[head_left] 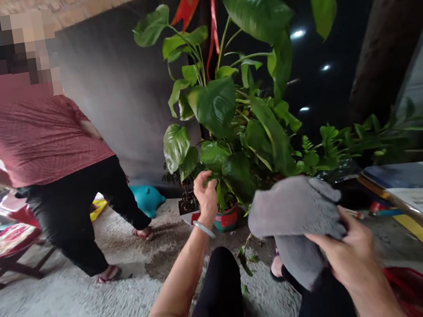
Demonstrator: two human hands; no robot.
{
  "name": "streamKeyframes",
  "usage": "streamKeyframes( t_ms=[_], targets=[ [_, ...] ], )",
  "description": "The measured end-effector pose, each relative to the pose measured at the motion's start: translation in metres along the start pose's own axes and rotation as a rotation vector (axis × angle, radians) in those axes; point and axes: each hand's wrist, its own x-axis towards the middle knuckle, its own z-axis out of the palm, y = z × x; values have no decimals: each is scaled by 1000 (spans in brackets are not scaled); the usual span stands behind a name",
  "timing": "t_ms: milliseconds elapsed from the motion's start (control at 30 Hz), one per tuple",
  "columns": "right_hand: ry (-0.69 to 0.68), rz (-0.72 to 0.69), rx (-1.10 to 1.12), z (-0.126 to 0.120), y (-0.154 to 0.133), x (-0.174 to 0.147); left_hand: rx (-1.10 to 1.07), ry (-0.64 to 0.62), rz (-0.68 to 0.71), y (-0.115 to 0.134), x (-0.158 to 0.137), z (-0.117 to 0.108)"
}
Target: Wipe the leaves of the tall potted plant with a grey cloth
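Potted plant (230,124) on the floor ahead: left hand (205,191) pinching 1 low leaf (211,154), right hand (349,259) clenched on grey cloth (295,215); a hard tug risks tearing the leaf or tipping the pot (226,219).

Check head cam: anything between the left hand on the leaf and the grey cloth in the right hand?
Only low foliage of the potted plant fills the gap between the left hand and the grey cloth, with its pot just below.
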Motion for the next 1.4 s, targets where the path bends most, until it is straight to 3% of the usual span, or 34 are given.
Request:
streamKeyframes(
  t_ms=[100,167,233,300,400,533,600,733,833,900,967,1067,1167,1233,1300,1400],
  targets=[
    [134,-390,4,52,-44,26,-57,-36,-254,10,30,7],
    [90,-550,-22,88,-46,39,-132,-143,-377,14,42,11],
    [-69,-509,-102,114,-23,42,-201,-176,-390,17,49,10],
    [-192,-307,-193,125,15,34,-270,-174,-375,24,57,5],
    [-196,-66,-255,120,66,12,-410,-232,-372,41,71,1],
    [-180,-16,-251,104,85,-5,-406,-295,-280,53,82,4],
    [-176,21,-220,93,84,-10,-189,-252,-118,48,82,-1],
    [-201,186,-145,57,86,-24,469,-166,353,19,79,-27],
    [-191,298,-151,27,86,-33,781,-262,498,-6,68,-35],
    [-152,338,-139,11,75,-33,845,-379,530,-22,54,-26],
    [-77,285,-141,-1,49,-28,830,-473,518,-36,39,-9],
    [68,7,-189,-5,-9,-13,814,-492,407,-50,21,22],
    [248,-347,-184,12,-54,8,844,-440,301,-54,16,45],
    [310,-510,-161,31,-58,20,855,-401,269,-55,16,54],
    [207,-554,-167,51,-42,29,841,-350,249,-54,19,57],
    [-158,-440,-234,69,-13,35,746,-295,224,-52,27,50]
  ],
)
